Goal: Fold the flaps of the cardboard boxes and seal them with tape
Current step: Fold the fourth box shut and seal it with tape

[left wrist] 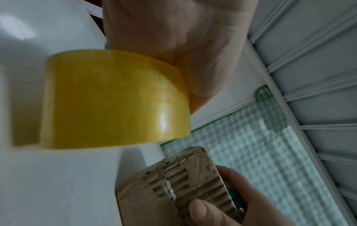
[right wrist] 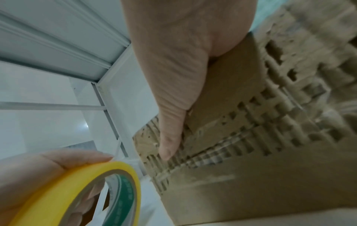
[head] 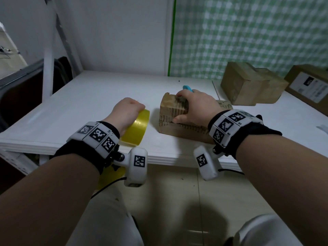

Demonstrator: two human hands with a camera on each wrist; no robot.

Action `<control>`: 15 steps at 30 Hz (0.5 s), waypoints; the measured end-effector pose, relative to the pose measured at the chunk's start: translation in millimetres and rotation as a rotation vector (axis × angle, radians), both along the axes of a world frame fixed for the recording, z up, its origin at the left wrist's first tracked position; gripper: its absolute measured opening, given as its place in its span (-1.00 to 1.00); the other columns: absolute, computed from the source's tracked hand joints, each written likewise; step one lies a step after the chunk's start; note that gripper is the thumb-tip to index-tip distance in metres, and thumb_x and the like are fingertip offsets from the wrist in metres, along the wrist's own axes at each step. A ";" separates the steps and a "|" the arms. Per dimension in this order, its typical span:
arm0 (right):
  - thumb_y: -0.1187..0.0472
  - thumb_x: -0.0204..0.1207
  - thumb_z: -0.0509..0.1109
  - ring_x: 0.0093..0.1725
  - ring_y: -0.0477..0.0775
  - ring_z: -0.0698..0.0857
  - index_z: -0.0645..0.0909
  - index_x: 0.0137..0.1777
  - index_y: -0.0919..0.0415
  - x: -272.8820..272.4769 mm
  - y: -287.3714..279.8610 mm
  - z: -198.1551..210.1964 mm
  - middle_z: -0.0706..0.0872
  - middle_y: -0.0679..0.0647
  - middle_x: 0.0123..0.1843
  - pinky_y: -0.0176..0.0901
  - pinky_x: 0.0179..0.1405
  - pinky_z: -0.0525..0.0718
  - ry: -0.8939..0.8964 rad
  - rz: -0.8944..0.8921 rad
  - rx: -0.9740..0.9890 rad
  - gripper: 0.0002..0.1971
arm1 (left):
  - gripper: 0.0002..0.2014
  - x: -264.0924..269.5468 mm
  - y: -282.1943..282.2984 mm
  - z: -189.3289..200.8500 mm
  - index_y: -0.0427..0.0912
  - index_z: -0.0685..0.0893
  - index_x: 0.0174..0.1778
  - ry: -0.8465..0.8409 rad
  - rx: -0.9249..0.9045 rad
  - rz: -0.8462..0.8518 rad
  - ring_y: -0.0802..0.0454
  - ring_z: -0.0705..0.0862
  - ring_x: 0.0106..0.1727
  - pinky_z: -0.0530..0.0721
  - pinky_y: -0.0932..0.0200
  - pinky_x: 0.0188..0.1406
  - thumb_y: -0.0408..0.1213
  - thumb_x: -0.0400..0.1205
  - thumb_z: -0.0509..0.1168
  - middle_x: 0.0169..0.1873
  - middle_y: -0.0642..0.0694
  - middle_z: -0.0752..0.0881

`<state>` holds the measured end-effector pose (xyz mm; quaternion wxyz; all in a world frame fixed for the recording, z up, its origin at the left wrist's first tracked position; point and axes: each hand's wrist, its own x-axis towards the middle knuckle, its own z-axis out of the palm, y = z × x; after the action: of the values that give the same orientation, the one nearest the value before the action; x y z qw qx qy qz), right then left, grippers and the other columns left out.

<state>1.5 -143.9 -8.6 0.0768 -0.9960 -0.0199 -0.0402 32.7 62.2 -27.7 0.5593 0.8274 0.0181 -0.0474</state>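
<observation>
A worn brown cardboard box with torn, ridged flaps lies on the white table. My right hand grips it from above, thumb on the near side, fingers curled over the far edge. A teal tool sticks out past those fingers and lies between them and the box. Just left of the box, my left hand holds a roll of yellow tape upright on its edge, fingers through the core. A small gap separates the roll and the box.
Two plain cardboard boxes stand at the back right, with a labelled box beyond them. A green checked sheet hangs behind. The table's front edge is just under my wrists. Dark furniture stands at the left.
</observation>
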 end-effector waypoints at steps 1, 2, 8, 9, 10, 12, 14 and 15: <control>-0.37 0.24 0.47 0.22 0.14 0.58 0.35 0.46 -0.07 -1.1 -0.2 0.5 0.56 0.05 0.24 0.16 0.27 0.55 0.014 0.001 0.028 -0.18 | -0.75 -1.8 2.0 1.2 -0.20 0.60 0.17 0.005 -0.004 -0.003 -0.17 0.58 0.12 0.52 -0.01 0.08 -0.21 0.61 0.30 0.12 -0.17 0.62; -0.41 0.26 0.42 0.21 0.14 0.58 0.38 0.44 -0.06 -2.7 0.0 1.7 0.57 0.05 0.23 0.17 0.29 0.53 0.016 -0.003 0.071 -0.21 | -0.76 -3.6 3.8 2.0 -0.20 0.60 0.18 0.004 -0.006 -0.013 -0.15 0.57 0.11 0.51 0.02 0.04 -0.21 0.62 0.29 0.11 -0.17 0.61; -0.06 0.62 0.25 0.21 0.12 0.61 0.62 0.26 0.03 -17.7 8.3 9.9 0.70 0.08 0.19 -0.01 0.19 0.57 -0.260 -0.035 0.338 -0.68 | -0.83 -21.6 8.3 11.7 -0.03 0.65 0.10 0.009 0.025 -0.109 -0.05 0.57 -0.10 0.50 0.17 -0.26 -0.27 0.61 0.31 0.01 -0.09 0.61; -0.02 0.61 0.28 0.21 0.09 0.62 0.65 0.22 0.03 -21.2 12.6 12.2 0.71 0.04 0.17 -0.03 0.21 0.57 -0.280 -0.017 0.377 -0.72 | -0.83 -25.0 9.2 14.5 -0.04 0.65 0.09 0.006 0.021 -0.128 -0.01 0.56 -0.16 0.48 0.19 -0.32 -0.30 0.61 0.31 -0.02 -0.09 0.60; 0.01 0.59 0.32 0.19 0.05 0.62 0.68 0.19 0.03 -24.6 17.6 14.4 0.72 0.00 0.13 -0.09 0.20 0.56 -0.286 0.008 0.414 -0.75 | -0.83 -28.3 9.7 17.1 -0.04 0.66 0.08 0.006 0.012 -0.152 -0.01 0.55 -0.18 0.48 0.19 -0.34 -0.32 0.61 0.30 -0.04 -0.09 0.61; 0.05 0.55 0.38 0.13 0.00 0.62 0.71 0.11 0.04 -30.8 28.3 17.2 0.70 -0.07 0.02 -0.21 0.14 0.53 -0.270 0.061 0.478 -0.80 | -0.84 -35.9 10.8 22.0 -0.05 0.67 0.05 0.018 -0.029 -0.206 -0.04 0.58 -0.16 0.50 0.18 -0.27 -0.35 0.60 0.31 -0.04 -0.12 0.63; 0.05 0.51 0.44 0.09 -0.04 0.63 0.72 0.06 0.01 -35.6 38.9 17.6 0.71 -0.09 -0.02 -0.20 0.15 0.55 -0.228 0.109 0.523 -0.83 | -0.85 -45.5 12.4 27.3 -0.08 0.67 0.04 0.043 -0.091 -0.260 -0.05 0.61 -0.15 0.52 0.17 -0.24 -0.38 0.61 0.31 -0.07 -0.13 0.65; 0.02 0.49 0.46 0.07 -0.06 0.63 0.72 0.05 -0.01 -37.4 43.6 16.9 0.71 -0.10 -0.04 -0.19 0.15 0.56 -0.204 0.124 0.544 -0.82 | -0.84 -49.8 13.6 29.5 -0.09 0.66 0.05 0.056 -0.116 -0.288 -0.04 0.62 -0.14 0.55 0.17 -0.24 -0.39 0.61 0.30 -0.07 -0.13 0.66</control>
<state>-35.8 -100.3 8.3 0.3411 -0.9265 -0.0766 -0.1391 -17.1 75.8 1.8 0.5928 0.7861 -0.0880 -0.1510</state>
